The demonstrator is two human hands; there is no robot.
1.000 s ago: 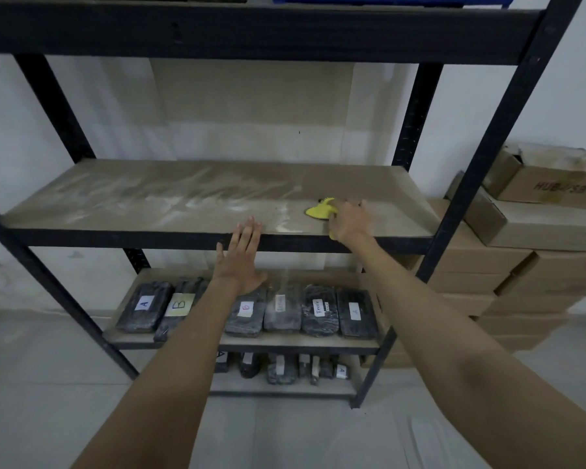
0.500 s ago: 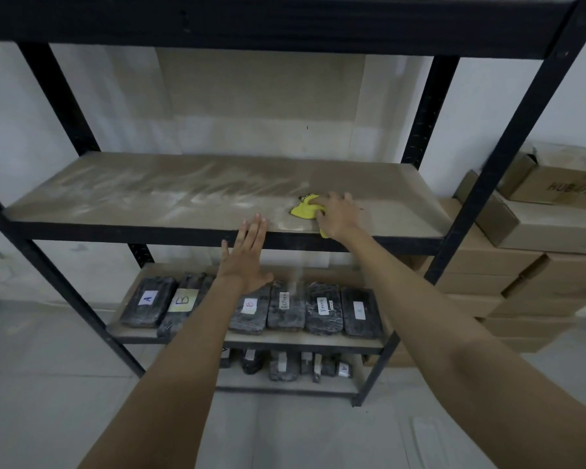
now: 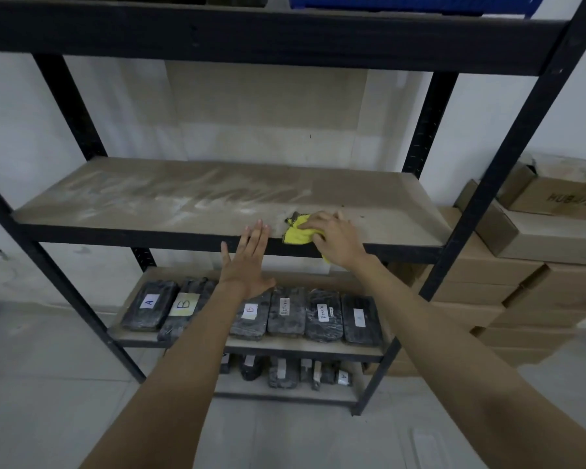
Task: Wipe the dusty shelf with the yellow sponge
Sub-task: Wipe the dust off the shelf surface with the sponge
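Observation:
The dusty brown shelf board (image 3: 170,201) runs across a black metal rack, with pale dust streaks over its left and middle and a cleaner patch at the right. My right hand (image 3: 335,236) presses the yellow sponge (image 3: 296,233) flat on the board near its front edge, right of centre. My left hand (image 3: 249,262) is held up flat, fingers apart, just in front of the shelf's black front rail, to the left of the sponge. It holds nothing.
Black wrapped packs (image 3: 286,314) with white labels lie in a row on the lower shelf, more below. Cardboard boxes (image 3: 521,275) are stacked right of the rack. A black upright post (image 3: 487,198) stands at the front right. A blue crate (image 3: 403,3) sits on top.
My right hand has slid the yellow sponge leftward along the front of the shelf, closer to my left hand. The left hand has stayed by the front rail.

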